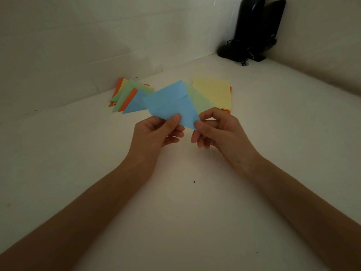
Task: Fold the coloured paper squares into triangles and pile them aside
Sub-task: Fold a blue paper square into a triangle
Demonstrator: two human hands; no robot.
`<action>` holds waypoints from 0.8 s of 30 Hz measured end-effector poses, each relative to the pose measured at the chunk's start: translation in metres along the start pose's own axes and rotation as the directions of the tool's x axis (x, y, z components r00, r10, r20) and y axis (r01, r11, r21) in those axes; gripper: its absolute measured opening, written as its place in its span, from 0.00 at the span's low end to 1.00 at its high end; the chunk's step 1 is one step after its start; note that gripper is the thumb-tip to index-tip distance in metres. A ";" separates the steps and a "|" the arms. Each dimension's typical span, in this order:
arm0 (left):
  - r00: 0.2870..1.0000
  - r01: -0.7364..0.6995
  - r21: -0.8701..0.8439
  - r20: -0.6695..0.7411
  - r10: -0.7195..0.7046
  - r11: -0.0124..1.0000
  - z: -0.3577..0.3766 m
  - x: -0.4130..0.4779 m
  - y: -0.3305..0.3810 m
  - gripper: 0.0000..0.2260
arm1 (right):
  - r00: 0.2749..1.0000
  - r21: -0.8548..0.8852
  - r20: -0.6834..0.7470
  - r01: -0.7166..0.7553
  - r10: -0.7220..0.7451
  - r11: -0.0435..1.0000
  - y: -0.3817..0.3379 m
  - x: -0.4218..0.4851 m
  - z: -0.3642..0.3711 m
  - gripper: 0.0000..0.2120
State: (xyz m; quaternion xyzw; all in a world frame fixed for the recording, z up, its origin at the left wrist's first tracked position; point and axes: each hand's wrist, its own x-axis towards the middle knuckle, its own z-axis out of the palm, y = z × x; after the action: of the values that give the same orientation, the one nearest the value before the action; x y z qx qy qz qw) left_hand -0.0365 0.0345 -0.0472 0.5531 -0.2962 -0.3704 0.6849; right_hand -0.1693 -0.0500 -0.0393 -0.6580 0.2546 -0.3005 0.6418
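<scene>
Both hands hold a blue paper square (pixel 172 103) up above the white table. My left hand (pixel 156 133) pinches its near left edge between thumb and fingers. My right hand (pixel 216 130) pinches its near right corner. A green sheet (pixel 201 100) shows right behind the blue one; whether my right hand also holds it I cannot tell. A stack of squares with a yellow sheet on top (pixel 214 92) lies behind my right hand. A pile of folded triangles (pixel 129 96) in green, orange, blue and yellow lies at the back left by the wall.
The white table (pixel 185 212) fits into a corner, with walls at the back and on the right. A black stand with cables (pixel 252 30) occupies the far right corner. A tiny dark speck (pixel 194 181) lies between my forearms.
</scene>
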 end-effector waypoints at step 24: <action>0.995 0.026 -0.187 -0.094 -0.044 0.982 -0.008 0.009 0.006 0.07 | 0.997 -0.008 0.059 -0.054 0.054 0.999 0.005 0.001 0.002 0.03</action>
State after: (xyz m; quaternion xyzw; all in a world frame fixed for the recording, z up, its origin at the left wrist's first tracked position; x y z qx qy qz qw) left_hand -0.0240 0.0321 -0.0433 0.5093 -0.2167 -0.3808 0.7407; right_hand -0.1665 -0.0493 -0.0445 -0.6614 0.2539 -0.2625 0.6550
